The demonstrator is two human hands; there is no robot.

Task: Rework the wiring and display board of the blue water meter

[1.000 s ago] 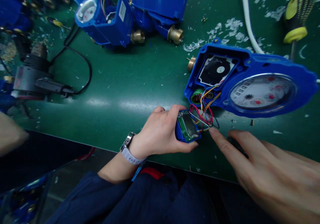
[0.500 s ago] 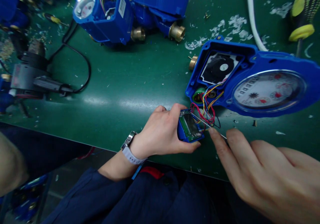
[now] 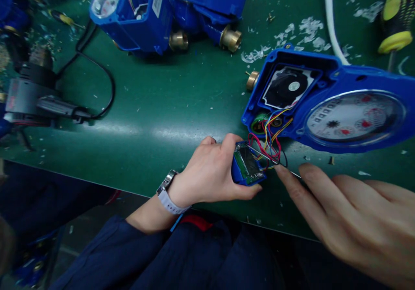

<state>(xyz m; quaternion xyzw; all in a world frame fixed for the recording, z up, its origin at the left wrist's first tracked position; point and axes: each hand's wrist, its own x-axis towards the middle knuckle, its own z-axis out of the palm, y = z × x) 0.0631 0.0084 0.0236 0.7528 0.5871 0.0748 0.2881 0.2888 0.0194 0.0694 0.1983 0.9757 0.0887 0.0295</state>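
My left hand (image 3: pixel 212 169) is closed around a blue-cased circuit board with a small display (image 3: pixel 248 164), holding it just above the bench near its front edge. My right hand (image 3: pixel 353 203) grips a thin screwdriver (image 3: pixel 264 155); its handle is hidden in the fingers, and its straight metal shaft reaches the board's upper corner. Red, yellow, blue and black wires (image 3: pixel 275 145) run from the board into an open blue water meter (image 3: pixel 293 54). Inside its compartment sits a black part with a white edge (image 3: pixel 283 89), beside a round dial under clear glass (image 3: pixel 353 119).
A larger yellow-and-black screwdriver (image 3: pixel 394 20) lies at the upper right near a white cable (image 3: pixel 332 24). More blue meters (image 3: pixel 139 30) with brass fittings stand at the back. A grey corded power tool (image 3: pixel 35 95) lies left. Plastic scraps (image 3: pixel 309 28) litter the green bench (image 3: pixel 181 100).
My hands, the board and the screwdriver keep nearly the same places, with the shaft still at the board's corner. Another person's arm at the left edge has mostly moved out of view.
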